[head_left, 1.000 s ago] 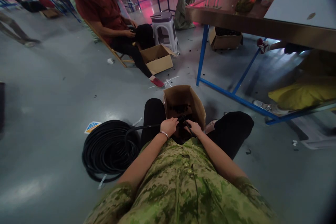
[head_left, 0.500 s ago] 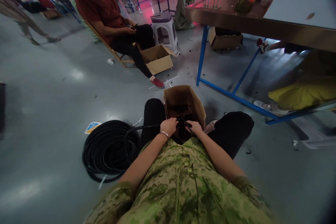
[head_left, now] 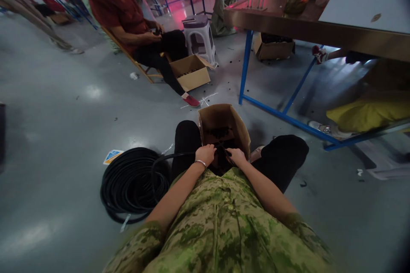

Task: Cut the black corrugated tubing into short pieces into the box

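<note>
Above a carton (head_left: 241, 130) on grey floor (head_left: 70, 132) near a table (head_left: 282, 22), left fingers (head_left: 209, 148) grip black tubing (head_left: 126, 183), right fingers (head_left: 232, 152) a dark item (head_left: 229, 160).

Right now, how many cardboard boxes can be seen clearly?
3: one box between the knees, another box near a red shoe, a third box under the table. More may be hidden or blurred.

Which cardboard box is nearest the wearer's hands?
The open box between the wearer's knees, right by the left hand and right hand. Others sit farther off, including the co-worker's box and the box under the table.
</note>
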A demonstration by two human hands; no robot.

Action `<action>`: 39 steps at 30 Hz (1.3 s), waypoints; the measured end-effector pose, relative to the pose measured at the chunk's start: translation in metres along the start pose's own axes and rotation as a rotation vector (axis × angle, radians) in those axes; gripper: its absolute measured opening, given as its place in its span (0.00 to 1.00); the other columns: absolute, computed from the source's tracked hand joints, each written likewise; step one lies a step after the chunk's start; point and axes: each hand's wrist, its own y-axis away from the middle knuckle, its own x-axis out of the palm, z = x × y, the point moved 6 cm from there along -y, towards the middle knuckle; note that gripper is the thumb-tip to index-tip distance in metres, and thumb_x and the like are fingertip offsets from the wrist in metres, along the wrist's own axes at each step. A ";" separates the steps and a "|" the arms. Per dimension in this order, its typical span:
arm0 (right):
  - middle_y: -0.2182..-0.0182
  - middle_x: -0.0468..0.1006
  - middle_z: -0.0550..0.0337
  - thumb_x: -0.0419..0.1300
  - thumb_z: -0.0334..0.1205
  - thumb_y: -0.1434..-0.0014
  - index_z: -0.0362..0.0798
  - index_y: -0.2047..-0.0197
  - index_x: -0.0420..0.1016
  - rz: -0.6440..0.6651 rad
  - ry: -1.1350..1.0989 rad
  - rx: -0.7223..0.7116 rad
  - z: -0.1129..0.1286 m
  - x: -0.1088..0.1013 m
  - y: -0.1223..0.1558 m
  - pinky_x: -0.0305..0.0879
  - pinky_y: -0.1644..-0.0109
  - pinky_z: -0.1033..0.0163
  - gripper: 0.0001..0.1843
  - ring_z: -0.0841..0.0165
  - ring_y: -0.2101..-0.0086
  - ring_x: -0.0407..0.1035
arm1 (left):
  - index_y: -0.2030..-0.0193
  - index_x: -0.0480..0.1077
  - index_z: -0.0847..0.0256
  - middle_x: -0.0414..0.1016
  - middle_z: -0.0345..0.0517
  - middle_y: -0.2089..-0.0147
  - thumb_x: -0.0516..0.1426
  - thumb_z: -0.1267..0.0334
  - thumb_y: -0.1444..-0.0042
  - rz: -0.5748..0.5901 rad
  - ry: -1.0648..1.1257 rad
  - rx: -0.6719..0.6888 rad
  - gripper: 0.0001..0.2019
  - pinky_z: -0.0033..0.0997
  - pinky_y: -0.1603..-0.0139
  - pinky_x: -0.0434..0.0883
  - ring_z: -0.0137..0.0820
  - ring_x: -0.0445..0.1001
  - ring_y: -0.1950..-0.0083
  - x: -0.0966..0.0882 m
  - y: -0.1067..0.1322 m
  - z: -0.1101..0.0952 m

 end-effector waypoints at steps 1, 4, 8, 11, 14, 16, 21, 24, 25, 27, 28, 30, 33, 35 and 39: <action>0.60 0.81 0.59 0.54 0.46 0.42 0.59 0.51 0.76 0.004 0.009 0.003 0.000 0.001 0.000 0.63 0.62 0.66 0.17 0.63 0.59 0.74 | 0.56 0.70 0.64 0.74 0.55 0.58 0.44 0.58 0.34 0.001 -0.003 0.002 0.17 0.33 0.60 0.66 0.37 0.75 0.57 0.000 0.000 0.000; 0.61 0.82 0.57 0.53 0.46 0.40 0.58 0.52 0.76 0.013 0.030 0.013 0.001 0.002 0.000 0.63 0.62 0.65 0.16 0.62 0.61 0.75 | 0.56 0.70 0.64 0.74 0.56 0.58 0.43 0.58 0.34 0.011 -0.003 -0.009 0.17 0.33 0.59 0.66 0.37 0.75 0.56 0.001 0.000 0.000; 0.62 0.81 0.56 0.50 0.46 0.39 0.59 0.51 0.76 0.002 0.055 0.023 0.003 0.001 0.001 0.64 0.61 0.63 0.17 0.62 0.62 0.75 | 0.55 0.70 0.64 0.74 0.56 0.57 0.43 0.58 0.34 0.035 -0.001 -0.036 0.18 0.33 0.57 0.66 0.37 0.74 0.55 0.001 0.000 0.000; 0.62 0.81 0.57 0.52 0.48 0.40 0.59 0.50 0.74 -0.017 0.042 0.024 0.001 -0.001 0.003 0.63 0.62 0.64 0.17 0.63 0.62 0.74 | 0.55 0.70 0.63 0.74 0.55 0.57 0.42 0.58 0.34 0.027 0.001 -0.029 0.18 0.33 0.58 0.66 0.36 0.74 0.55 -0.002 0.001 0.000; 0.62 0.81 0.61 0.56 0.48 0.44 0.61 0.48 0.72 -0.023 -0.016 0.008 -0.003 -0.003 0.004 0.62 0.63 0.66 0.19 0.64 0.60 0.74 | 0.54 0.69 0.61 0.74 0.52 0.58 0.43 0.57 0.34 -0.009 0.000 0.024 0.17 0.32 0.59 0.65 0.36 0.74 0.56 -0.007 0.002 -0.002; 0.61 0.80 0.63 0.57 0.46 0.45 0.61 0.48 0.71 -0.017 -0.066 -0.004 -0.006 -0.002 0.004 0.62 0.63 0.67 0.20 0.65 0.60 0.73 | 0.53 0.69 0.60 0.73 0.51 0.58 0.43 0.56 0.34 -0.033 -0.001 0.072 0.17 0.32 0.60 0.65 0.36 0.73 0.57 -0.010 0.004 -0.004; 0.59 0.79 0.64 0.57 0.44 0.45 0.60 0.45 0.69 0.011 -0.176 0.003 -0.011 0.004 -0.001 0.62 0.62 0.67 0.23 0.66 0.59 0.73 | 0.51 0.69 0.58 0.72 0.51 0.59 0.43 0.57 0.34 -0.043 0.012 0.160 0.17 0.32 0.58 0.64 0.36 0.72 0.56 -0.012 0.007 -0.010; 0.57 0.79 0.64 0.57 0.43 0.45 0.59 0.46 0.70 0.010 -0.199 -0.005 -0.010 0.004 -0.002 0.63 0.60 0.67 0.22 0.66 0.58 0.72 | 0.51 0.68 0.59 0.72 0.51 0.59 0.43 0.57 0.34 -0.041 -0.012 0.171 0.17 0.33 0.58 0.64 0.36 0.71 0.56 -0.012 0.008 -0.012; 0.56 0.79 0.65 0.57 0.43 0.45 0.59 0.47 0.71 0.005 -0.195 -0.008 -0.010 0.003 -0.002 0.63 0.60 0.67 0.21 0.66 0.57 0.72 | 0.51 0.68 0.59 0.72 0.51 0.59 0.42 0.57 0.34 -0.042 -0.019 0.168 0.17 0.33 0.58 0.64 0.36 0.71 0.55 -0.012 0.008 -0.012; 0.56 0.79 0.65 0.56 0.43 0.45 0.59 0.48 0.72 -0.011 -0.168 -0.007 -0.009 0.001 -0.001 0.63 0.59 0.67 0.20 0.65 0.57 0.71 | 0.51 0.69 0.59 0.72 0.52 0.59 0.42 0.57 0.34 -0.047 -0.019 0.154 0.17 0.33 0.57 0.64 0.36 0.71 0.56 -0.010 0.007 -0.011; 0.57 0.79 0.64 0.57 0.44 0.45 0.59 0.49 0.73 -0.017 -0.149 -0.001 -0.009 0.000 -0.001 0.63 0.60 0.67 0.19 0.65 0.56 0.71 | 0.52 0.69 0.59 0.72 0.52 0.59 0.42 0.57 0.34 -0.050 -0.013 0.142 0.17 0.33 0.57 0.64 0.36 0.71 0.56 -0.009 0.007 -0.011; 0.57 0.80 0.64 0.57 0.45 0.45 0.60 0.49 0.73 -0.026 -0.112 0.015 -0.009 -0.002 0.001 0.62 0.61 0.67 0.19 0.64 0.57 0.72 | 0.53 0.69 0.60 0.72 0.52 0.60 0.43 0.57 0.34 -0.055 0.003 0.113 0.17 0.33 0.58 0.64 0.36 0.72 0.56 -0.007 0.006 -0.009; 0.58 0.80 0.64 0.57 0.46 0.45 0.61 0.47 0.72 -0.015 -0.080 0.023 -0.007 -0.003 0.002 0.62 0.61 0.68 0.21 0.65 0.57 0.72 | 0.55 0.70 0.61 0.73 0.52 0.60 0.44 0.57 0.34 -0.058 0.012 0.081 0.16 0.32 0.59 0.64 0.35 0.73 0.57 -0.004 0.004 -0.007; 0.58 0.80 0.63 0.56 0.48 0.44 0.60 0.47 0.72 -0.008 -0.064 0.020 -0.006 -0.003 0.003 0.62 0.61 0.67 0.21 0.64 0.57 0.73 | 0.55 0.70 0.61 0.73 0.51 0.60 0.45 0.58 0.34 -0.062 0.011 0.079 0.15 0.31 0.60 0.64 0.35 0.73 0.57 -0.003 0.003 -0.007; 0.59 0.81 0.59 0.53 0.49 0.42 0.59 0.46 0.72 -0.012 -0.027 0.021 -0.003 -0.004 0.003 0.63 0.61 0.66 0.21 0.63 0.58 0.74 | 0.56 0.70 0.62 0.73 0.52 0.61 0.46 0.58 0.34 -0.070 0.010 0.081 0.15 0.32 0.61 0.64 0.35 0.74 0.58 -0.003 0.003 -0.007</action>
